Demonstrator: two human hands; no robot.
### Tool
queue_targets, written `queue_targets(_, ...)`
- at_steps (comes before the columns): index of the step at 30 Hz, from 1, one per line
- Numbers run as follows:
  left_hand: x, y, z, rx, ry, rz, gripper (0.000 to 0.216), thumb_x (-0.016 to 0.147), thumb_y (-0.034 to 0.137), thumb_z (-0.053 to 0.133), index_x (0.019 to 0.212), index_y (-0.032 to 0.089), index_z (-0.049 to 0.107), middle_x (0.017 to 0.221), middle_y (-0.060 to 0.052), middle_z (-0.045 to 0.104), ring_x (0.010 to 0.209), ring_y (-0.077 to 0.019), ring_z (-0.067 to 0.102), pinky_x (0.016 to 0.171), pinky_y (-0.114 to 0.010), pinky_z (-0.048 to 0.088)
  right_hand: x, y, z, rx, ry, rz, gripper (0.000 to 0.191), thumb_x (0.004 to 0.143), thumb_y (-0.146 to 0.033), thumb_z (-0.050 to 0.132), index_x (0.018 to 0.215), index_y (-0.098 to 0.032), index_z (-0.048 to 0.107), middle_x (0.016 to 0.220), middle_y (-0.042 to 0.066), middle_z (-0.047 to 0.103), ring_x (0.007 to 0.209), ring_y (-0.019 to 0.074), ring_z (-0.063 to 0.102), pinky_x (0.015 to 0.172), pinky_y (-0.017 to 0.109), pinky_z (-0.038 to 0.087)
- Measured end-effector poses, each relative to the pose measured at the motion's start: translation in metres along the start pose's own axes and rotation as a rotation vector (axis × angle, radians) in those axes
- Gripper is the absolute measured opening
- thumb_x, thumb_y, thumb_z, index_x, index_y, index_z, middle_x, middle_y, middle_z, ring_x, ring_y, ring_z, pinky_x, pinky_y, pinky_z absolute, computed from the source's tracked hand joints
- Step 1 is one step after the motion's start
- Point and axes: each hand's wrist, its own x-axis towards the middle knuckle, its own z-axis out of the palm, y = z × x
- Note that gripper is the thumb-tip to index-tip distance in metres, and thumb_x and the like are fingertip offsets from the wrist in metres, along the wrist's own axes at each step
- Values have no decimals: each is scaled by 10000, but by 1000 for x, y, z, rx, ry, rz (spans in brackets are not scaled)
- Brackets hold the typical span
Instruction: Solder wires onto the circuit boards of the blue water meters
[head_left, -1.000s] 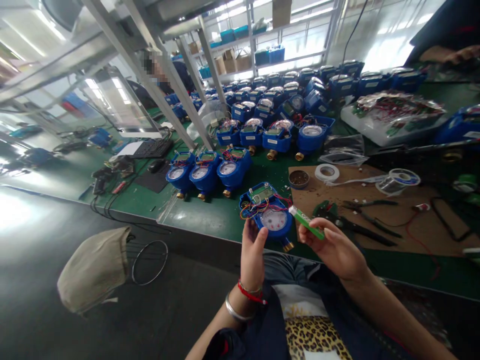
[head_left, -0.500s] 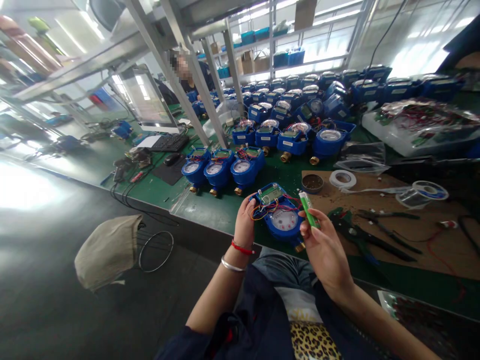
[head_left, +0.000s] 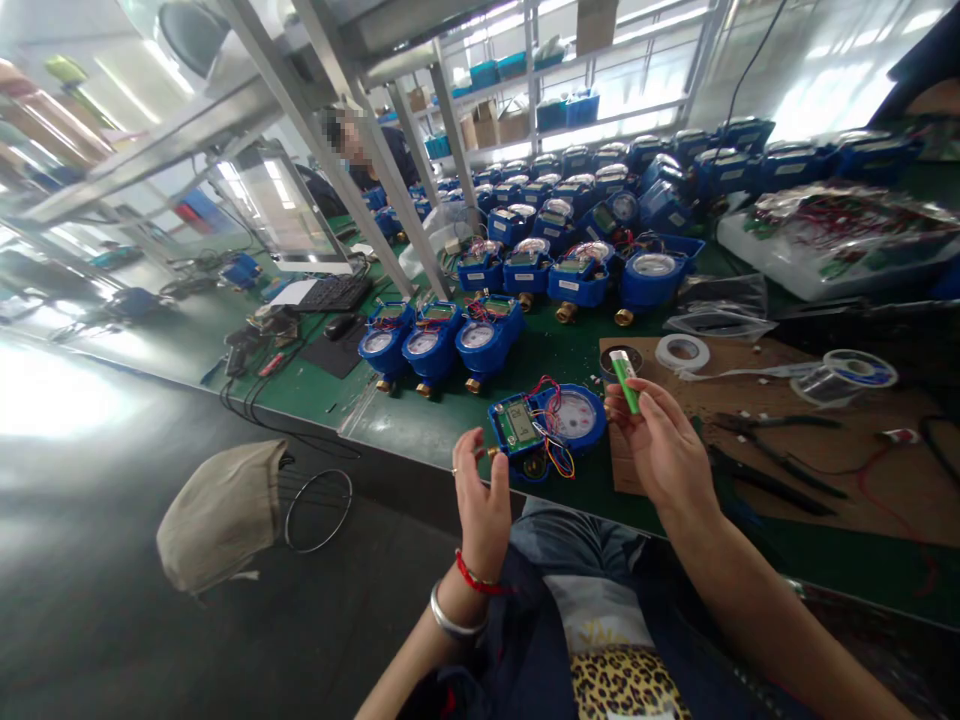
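A blue water meter (head_left: 574, 418) lies on the green bench in front of me, turned so its lit display (head_left: 519, 420) faces left of the round dial. Loose coloured wires (head_left: 553, 440) spill out between display and dial. At the meter's left end is my left hand (head_left: 480, 490), fingers apart and holding nothing; I cannot tell if a fingertip touches the brass fitting there. My right hand (head_left: 664, 440) pinches a green cylindrical battery (head_left: 625, 384) with a pale end, upright and tilted, just right of the meter.
Three blue meters (head_left: 427, 345) stand behind, with rows of more (head_left: 577, 280) beyond. On the right, brown cardboard (head_left: 675, 475) carries pliers (head_left: 780, 425), white tape (head_left: 681, 352), a solder spool (head_left: 847, 378) and a round tin (head_left: 621, 358). A person (head_left: 367, 150) sits across the bench.
The meter has been turned, its display swinging to the left, and now lies on the bench. My left hand has let go of it and moved down. The right hand still holds the battery, slightly raised.
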Motion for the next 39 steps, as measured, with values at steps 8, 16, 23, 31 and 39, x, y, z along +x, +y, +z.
queue_targets(8, 61, 5, 10, -271, -240, -103, 390, 915, 431, 489, 1232, 213, 554, 1218, -82, 608, 1097, -219, 591, 947, -350, 471, -25, -19, -9, 4, -89, 64, 450, 885, -299, 610, 1292, -364, 430, 1082, 10, 656, 894, 165, 674, 749, 309, 536)
queue_targets(16, 60, 14, 3, -325, -361, -264, 341, 852, 386, 586, 1134, 213, 504, 882, 9, 594, 663, -84, 535, 581, -180, 424, -40, -30, -22, -26, -226, 175, 232, 872, -293, 633, 1093, -237, 590, 967, 18, 597, 850, 144, 618, 782, 278, 496)
queue_targets(23, 57, 18, -20, -186, -637, -309, 509, 803, 384, 665, 1240, 187, 493, 1009, -45, 647, 872, -169, 612, 764, -263, 484, -57, -27, -41, -29, -373, 242, 152, 925, -293, 562, 1063, -234, 538, 964, 32, 612, 769, 138, 588, 681, 274, 458)
queue_targets(31, 37, 19, -16, -219, -566, -337, 535, 798, 393, 678, 1259, 140, 583, 1132, -98, 681, 1022, -238, 622, 887, -315, 483, -69, -25, -56, -59, -396, 305, 246, 945, -305, 530, 1185, -253, 517, 802, -5, 548, 702, 117, 528, 697, 273, 435)
queue_targets(39, 35, 14, 12, -323, -236, -333, 541, 792, 398, 680, 1253, 135, 577, 1091, -92, 683, 938, -187, 628, 836, -278, 488, -70, -25, -48, 157, -385, 367, 336, 962, -430, 450, 1193, -230, 589, 902, 37, 497, 784, 140, 468, 740, 281, 408)
